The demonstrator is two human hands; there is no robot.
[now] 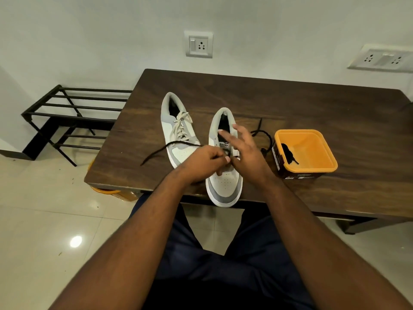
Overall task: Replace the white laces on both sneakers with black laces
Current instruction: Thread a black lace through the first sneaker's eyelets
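At the bottom of the frame I see both forearms reaching up over dark blue trousers toward the wooden table (312, 113). Just above centre, the near sneaker (224, 182) sits with its toe hanging over the table's front edge, no white lace visible on it. My left hand (204, 163) is curled, pinching a black lace (169, 145) over the sneaker's eyelets; one end of that lace trails off left across the tabletop, the other runs right, looping behind the right hand. My right hand (247, 151) hovers over the sneaker's tongue with fingers spread and mostly straight; I cannot tell whether its thumb is touching the lace.

A little farther back and left, the second sneaker (178, 128) lies beside the first, white laces (181, 124) threaded through it. Right of centre stands an orange tub (310, 157) with a second black lace (288, 153) inside. Past the table's left edge is a black metal rack (67, 113), and on the wall in the upper frame, a socket plate (199, 44) and another (382, 58) at far right.
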